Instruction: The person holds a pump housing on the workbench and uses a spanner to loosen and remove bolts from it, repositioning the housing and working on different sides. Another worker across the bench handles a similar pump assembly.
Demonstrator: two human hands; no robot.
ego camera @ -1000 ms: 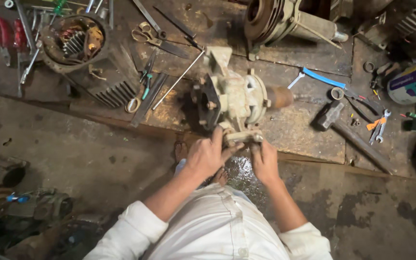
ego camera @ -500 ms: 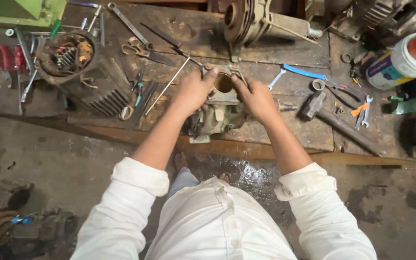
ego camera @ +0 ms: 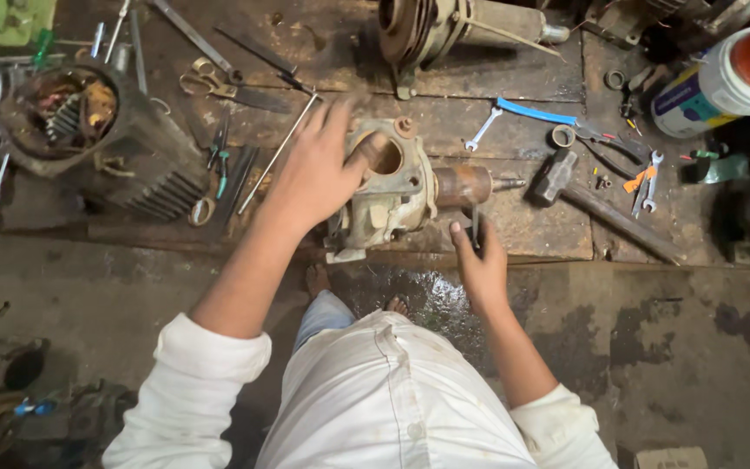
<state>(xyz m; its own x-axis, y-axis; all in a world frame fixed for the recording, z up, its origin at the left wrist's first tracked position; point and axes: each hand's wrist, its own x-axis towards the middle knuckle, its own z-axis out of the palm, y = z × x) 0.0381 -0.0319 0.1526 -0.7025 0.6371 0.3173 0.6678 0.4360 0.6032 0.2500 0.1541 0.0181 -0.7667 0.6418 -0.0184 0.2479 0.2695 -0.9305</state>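
Note:
A dirty cream-coloured pump housing (ego camera: 397, 195) lies on the wooden bench, its round opening facing up and a rusty shaft (ego camera: 466, 184) sticking out to the right. My left hand (ego camera: 319, 169) covers the housing's left side, fingers spread over the top and thumb at the rim of the opening. My right hand (ego camera: 482, 265) is at the bench's front edge, just below the shaft, pinching a thin dark metal tool (ego camera: 475, 226) that points up.
A hammer (ego camera: 566, 178) lies right of the shaft, near a blue-handled wrench (ego camera: 531, 113) and a small spanner (ego camera: 483, 130). A finned motor stator (ego camera: 97, 139), scissors (ego camera: 210, 87) and a long rod (ego camera: 279, 152) lie to the left. A second motor (ego camera: 444, 26) and a white container (ego camera: 722, 82) stand behind.
Both hands were on top of the housing. My right hand has since dropped back to the bench edge with a thin tool. My left hand stays on the housing.

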